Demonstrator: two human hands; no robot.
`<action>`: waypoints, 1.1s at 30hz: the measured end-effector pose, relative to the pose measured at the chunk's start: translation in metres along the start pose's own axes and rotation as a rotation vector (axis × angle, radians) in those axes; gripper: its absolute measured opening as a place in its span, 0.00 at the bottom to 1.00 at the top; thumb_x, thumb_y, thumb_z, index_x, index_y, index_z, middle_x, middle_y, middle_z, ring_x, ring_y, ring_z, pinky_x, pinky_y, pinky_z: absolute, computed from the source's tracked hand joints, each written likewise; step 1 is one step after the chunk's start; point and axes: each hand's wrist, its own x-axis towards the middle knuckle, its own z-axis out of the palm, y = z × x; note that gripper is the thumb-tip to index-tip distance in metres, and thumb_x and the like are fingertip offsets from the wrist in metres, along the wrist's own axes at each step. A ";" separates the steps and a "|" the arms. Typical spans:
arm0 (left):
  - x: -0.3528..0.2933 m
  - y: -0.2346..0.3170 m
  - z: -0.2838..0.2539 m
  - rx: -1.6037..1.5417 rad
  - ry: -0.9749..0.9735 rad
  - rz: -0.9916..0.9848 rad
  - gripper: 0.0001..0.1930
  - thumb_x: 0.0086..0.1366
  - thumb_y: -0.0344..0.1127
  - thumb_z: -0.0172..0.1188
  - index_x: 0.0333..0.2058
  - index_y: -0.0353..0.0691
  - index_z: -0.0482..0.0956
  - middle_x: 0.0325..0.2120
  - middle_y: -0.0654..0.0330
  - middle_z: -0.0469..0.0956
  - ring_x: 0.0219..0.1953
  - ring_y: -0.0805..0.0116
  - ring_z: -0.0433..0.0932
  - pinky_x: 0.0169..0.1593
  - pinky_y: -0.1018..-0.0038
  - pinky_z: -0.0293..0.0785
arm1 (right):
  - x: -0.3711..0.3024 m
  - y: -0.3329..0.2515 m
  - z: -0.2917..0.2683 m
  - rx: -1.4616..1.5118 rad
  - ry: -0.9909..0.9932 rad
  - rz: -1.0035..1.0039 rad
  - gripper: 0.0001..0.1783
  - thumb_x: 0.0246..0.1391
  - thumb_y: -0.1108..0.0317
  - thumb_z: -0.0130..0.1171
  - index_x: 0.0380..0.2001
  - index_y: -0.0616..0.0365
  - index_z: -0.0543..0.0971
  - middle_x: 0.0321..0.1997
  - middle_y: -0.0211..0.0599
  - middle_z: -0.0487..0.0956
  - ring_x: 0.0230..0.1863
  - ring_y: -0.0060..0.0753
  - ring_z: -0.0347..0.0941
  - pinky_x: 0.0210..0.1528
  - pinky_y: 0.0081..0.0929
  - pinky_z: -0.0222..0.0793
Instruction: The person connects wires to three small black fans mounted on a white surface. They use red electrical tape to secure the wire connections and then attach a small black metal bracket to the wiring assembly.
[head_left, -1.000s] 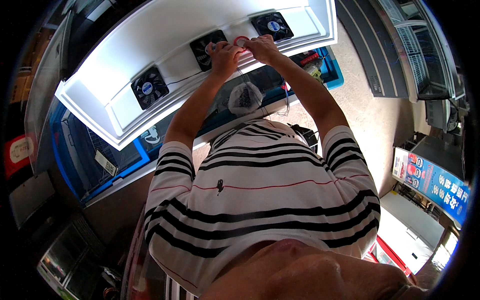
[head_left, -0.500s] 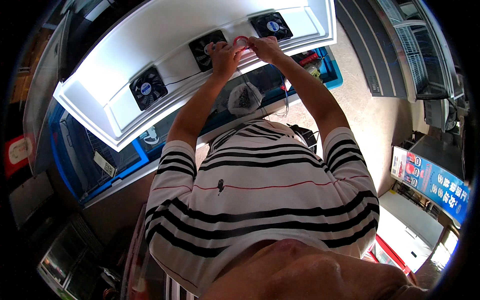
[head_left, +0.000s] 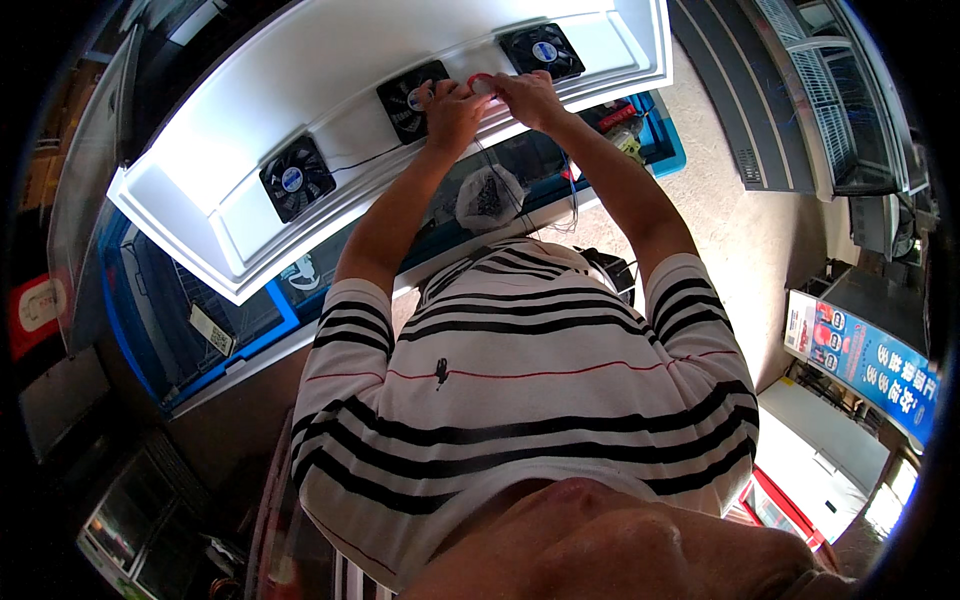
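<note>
My left hand [head_left: 456,115] and my right hand [head_left: 530,100] are close together at the near edge of a white moulded panel [head_left: 230,115]. Between them is a small red ring, which looks like a roll of tape [head_left: 481,78]. Fingers of both hands are closed at its sides, and the fingertips are partly hidden. Beside my left hand sits the middle black fan [head_left: 400,112], partly covered by its fingers. Another black fan [head_left: 545,52] is just beyond my right hand. A third fan [head_left: 297,180] lies farther left, with a dark wire running toward the middle one.
Under the panel stands a blue-edged chest cabinet [head_left: 275,320] with a glass top. A clear plastic bag of small dark pieces [head_left: 490,198] rests on it, with loose wires [head_left: 572,200] hanging alongside. Red and yellow-green items [head_left: 622,125] lie at its right end. Grey cabinets stand farther right.
The red roll has tilted slightly between my fingers, and my hands have shifted a very little. The panel and fans have stayed in place.
</note>
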 end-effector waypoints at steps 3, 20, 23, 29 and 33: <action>0.003 0.000 0.002 0.054 -0.049 0.038 0.07 0.53 0.40 0.64 0.33 0.54 0.81 0.32 0.66 0.76 0.45 0.63 0.68 0.57 0.50 0.47 | -0.004 -0.003 -0.009 -0.013 0.029 -0.073 0.09 0.57 0.65 0.49 0.39 0.43 0.77 0.36 0.31 0.81 0.42 0.38 0.76 0.51 0.45 0.54; 0.000 0.008 0.018 -0.064 -0.125 -0.142 0.07 0.57 0.36 0.58 0.35 0.50 0.75 0.37 0.64 0.78 0.48 0.61 0.71 0.57 0.39 0.47 | -0.062 -0.007 0.012 -0.406 0.185 0.055 0.22 0.54 0.62 0.48 0.53 0.48 0.73 0.70 0.46 0.50 0.66 0.48 0.51 0.63 0.67 0.34; 0.001 -0.003 0.017 -0.191 -0.169 -0.115 0.06 0.58 0.35 0.57 0.36 0.52 0.75 0.37 0.64 0.78 0.48 0.61 0.71 0.57 0.40 0.46 | -0.062 -0.007 0.013 -0.313 0.171 0.109 0.22 0.56 0.59 0.48 0.54 0.48 0.72 0.70 0.47 0.48 0.68 0.52 0.47 0.63 0.69 0.32; 0.005 -0.011 0.020 -0.265 -0.245 -0.095 0.07 0.59 0.35 0.56 0.37 0.52 0.75 0.36 0.64 0.78 0.49 0.59 0.71 0.57 0.41 0.46 | -0.060 -0.010 0.006 -0.200 0.142 0.199 0.21 0.58 0.55 0.47 0.54 0.43 0.72 0.71 0.50 0.44 0.70 0.55 0.41 0.61 0.73 0.31; 0.007 -0.015 0.018 -0.367 -0.281 -0.100 0.07 0.60 0.35 0.56 0.37 0.52 0.76 0.37 0.64 0.78 0.50 0.61 0.70 0.57 0.41 0.45 | -0.063 -0.008 0.009 -0.174 0.148 0.172 0.21 0.58 0.54 0.47 0.54 0.40 0.72 0.71 0.50 0.41 0.70 0.55 0.39 0.60 0.75 0.30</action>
